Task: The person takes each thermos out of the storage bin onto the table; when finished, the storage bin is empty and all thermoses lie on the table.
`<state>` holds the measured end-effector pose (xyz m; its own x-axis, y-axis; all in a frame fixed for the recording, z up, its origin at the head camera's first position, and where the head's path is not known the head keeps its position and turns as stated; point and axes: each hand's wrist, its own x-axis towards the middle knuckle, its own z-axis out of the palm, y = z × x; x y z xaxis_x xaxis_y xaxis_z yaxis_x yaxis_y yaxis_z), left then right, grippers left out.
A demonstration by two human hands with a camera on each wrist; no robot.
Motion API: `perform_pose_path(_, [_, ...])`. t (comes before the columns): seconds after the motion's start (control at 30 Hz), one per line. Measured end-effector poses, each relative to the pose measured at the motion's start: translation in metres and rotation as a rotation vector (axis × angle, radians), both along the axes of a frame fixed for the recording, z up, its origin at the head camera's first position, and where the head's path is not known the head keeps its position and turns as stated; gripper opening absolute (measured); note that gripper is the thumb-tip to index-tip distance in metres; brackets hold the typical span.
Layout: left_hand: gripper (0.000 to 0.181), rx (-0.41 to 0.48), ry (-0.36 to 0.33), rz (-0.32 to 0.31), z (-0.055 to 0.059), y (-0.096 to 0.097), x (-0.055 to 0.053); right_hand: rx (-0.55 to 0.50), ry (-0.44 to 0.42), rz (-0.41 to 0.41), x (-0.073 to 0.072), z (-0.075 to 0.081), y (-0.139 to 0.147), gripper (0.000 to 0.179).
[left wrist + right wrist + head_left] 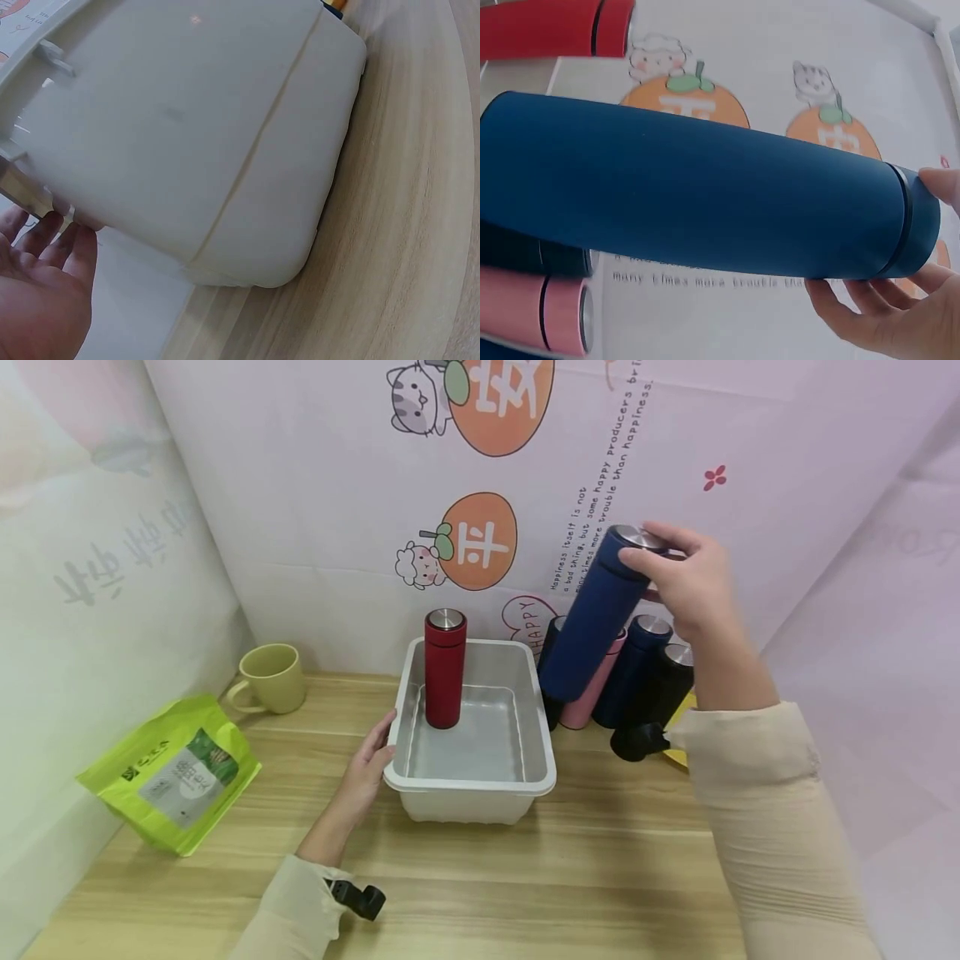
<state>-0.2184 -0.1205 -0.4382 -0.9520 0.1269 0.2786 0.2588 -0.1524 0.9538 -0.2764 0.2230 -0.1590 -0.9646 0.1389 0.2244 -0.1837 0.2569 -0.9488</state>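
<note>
My right hand [693, 581] holds a blue insulated bottle [600, 618] by its capped end, tilted in the air to the right of a light grey plastic bin [468, 806]. In the right wrist view the thumb and fingers lie on opposite sides of the blue bottle [697, 187] around the cap. Inside the bin, a red bottle [444, 677] with a steel-topped lid stands upright near the left wall. My left hand [367, 768] touches the bin's left side; the left wrist view shows its fingertips just below the rim, against the outer wall [165, 135].
Behind the raised bottle stand several more bottles, including a pink one [588, 693], a dark blue one [633, 668] and a black one [663, 685]. Something yellow [678, 731] lies beside them. A yellow-green mug [273, 678] and a bright green pouch [180, 772] are at the left.
</note>
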Motion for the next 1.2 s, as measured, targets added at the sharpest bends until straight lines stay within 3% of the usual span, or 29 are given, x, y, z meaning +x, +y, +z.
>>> perform_pose_path(0.2, [0.053, -0.003, -0.008, 0.004, 0.0, 0.0, 0.0, 0.107, -0.058, -0.062, 0.004, -0.01, 0.027, 0.064])
perform_pose_path(0.5, [0.054, 0.006, -0.016, -0.001, 0.0, 0.0, -0.001, 0.232, -0.114, -0.111, 0.0, -0.051, 0.052, 0.072])
perform_pose_path(0.77, [0.054, 0.006, -0.019, 0.007, 0.0, 0.0, -0.001, 0.341, -0.085, -0.147, -0.008, -0.088, 0.058, 0.072])
perform_pose_path(1.0, [0.055, 0.007, -0.028, 0.006, 0.001, 0.001, 0.001, 0.356, -0.106, -0.154, -0.01, -0.113, 0.056, 0.071])
perform_pose_path(1.2, [0.054, 0.001, -0.036, 0.007, 0.002, 0.001, 0.0, 0.434, -0.115, -0.166, -0.011, -0.13, 0.054, 0.072])
